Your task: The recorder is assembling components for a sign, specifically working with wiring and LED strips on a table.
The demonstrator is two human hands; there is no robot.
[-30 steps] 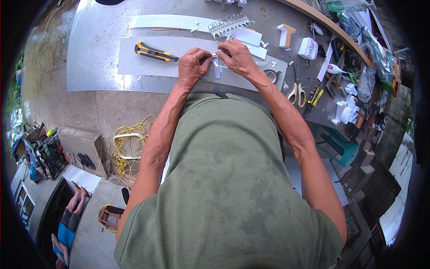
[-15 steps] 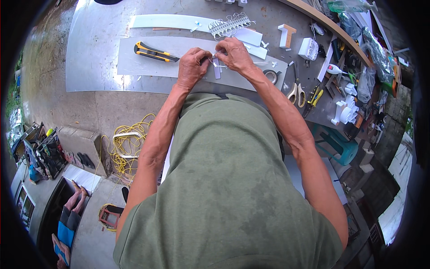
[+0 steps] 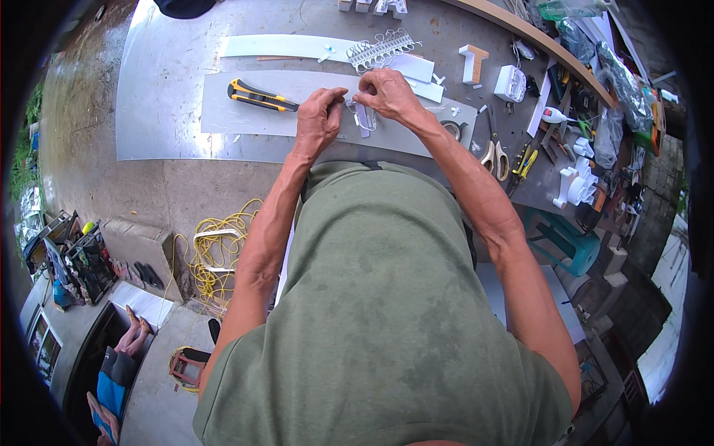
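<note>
My left hand (image 3: pixel 318 123) is over the grey sheet (image 3: pixel 268 123), its thumb and forefinger pinched; anything between them is too small to make out. Just to its right, my right hand (image 3: pixel 387 95) has its fingertips drawn together near a thin white wire (image 3: pixel 374 123). What those fingertips hold is also hidden. Below the right fingertips lies a small lavender strip (image 3: pixel 363 117), with the wire looping around it. A yellow-and-black utility knife (image 3: pixel 262 97) rests on the sheet left of my left hand. Beyond my right hand sits a bundle of small white modules on wires (image 3: pixel 381 50).
White strips (image 3: pixel 290 46) lie at the back. A tape roll (image 3: pixel 451 130), scissors (image 3: pixel 494 156), yellow-handled pliers (image 3: pixel 525 162) and a white-and-brown block (image 3: pixel 473 64) are on the right. A green stool (image 3: pixel 569 245) stands below the bench; yellow cord (image 3: pixel 216 249) lies on the floor. A person's legs (image 3: pixel 132 334) show lower left.
My hands have drawn slightly apart above the lavender strip. The whole view has shifted a little, with the bench things otherwise in the same places.
</note>
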